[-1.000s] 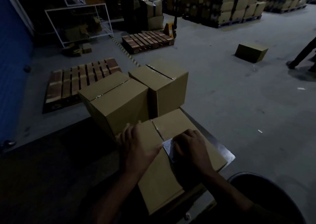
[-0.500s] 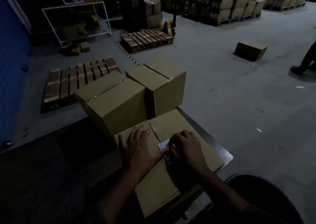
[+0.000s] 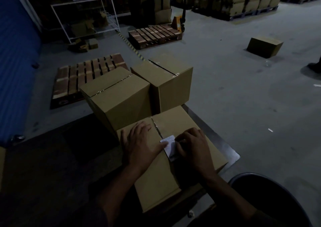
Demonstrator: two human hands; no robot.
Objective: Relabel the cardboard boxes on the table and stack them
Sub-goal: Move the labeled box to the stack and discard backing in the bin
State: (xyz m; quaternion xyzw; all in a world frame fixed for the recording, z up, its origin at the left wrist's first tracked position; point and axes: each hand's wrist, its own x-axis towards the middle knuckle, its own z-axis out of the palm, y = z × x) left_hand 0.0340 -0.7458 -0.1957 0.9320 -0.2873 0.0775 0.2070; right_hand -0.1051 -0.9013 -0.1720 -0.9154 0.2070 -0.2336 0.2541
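The white label (image 3: pixel 169 146) lies on top of the nearest cardboard box (image 3: pixel 173 167), just right of the taped centre seam (image 3: pixel 157 128), and its long axis runs roughly along that seam, from the far corner towards the person. The box itself sits at the near right corner of the desk (image 3: pixel 224 145), touching the two taller boxes behind it: the left rear box (image 3: pixel 119 98) and the right rear box (image 3: pixel 166 82). The left hand (image 3: pixel 141 144) rests flat on the left flap, fingers (image 3: pixel 144 127) straight and spread, its thumb tip reaching the label's left edge, so it seems to steady the box and holds nothing. The right hand (image 3: pixel 194 147) sits directly on the label's right side, its fingers curled down onto the paper; whether they pinch an edge or only press it, I cannot tell in this dim light. The right hand is the nearer one and probably does the work. Any smoothing or peeling stroke would likely run along the label's length, towards the person.
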